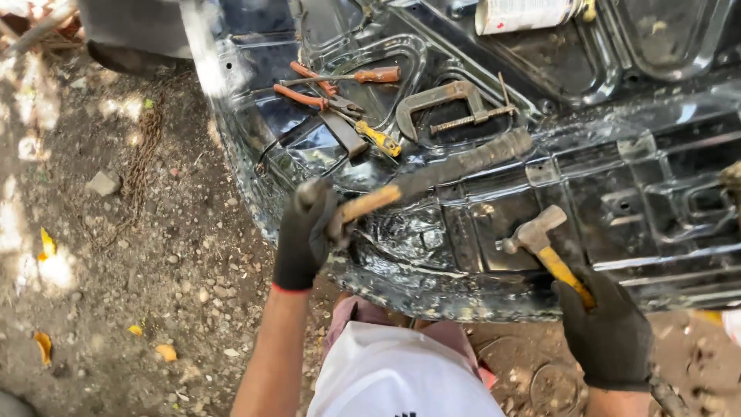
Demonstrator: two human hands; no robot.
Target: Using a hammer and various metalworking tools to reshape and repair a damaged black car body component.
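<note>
Bare dirt ground (116, 255) fills the left of the frame, open for passage. On the dark metal panel (656, 193), pliers (312, 96), a screwdriver (378, 139) and a C-clamp (444, 108) crowd the upper middle; a long bar (463, 164) crosses the centre; the right stays freer.

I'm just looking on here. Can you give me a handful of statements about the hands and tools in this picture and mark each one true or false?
1. The right hand holds a hammer by its yellow handle. True.
2. The left hand is bare. False: it wears a black glove.
3. A C-clamp lies on the black metal panel. True.
4. The left hand grips the orange-handled pliers. False: it holds a long dark tool with a wooden handle; the pliers lie on the panel.
5. The ground is tiled. False: it is dirt and stones.
</note>
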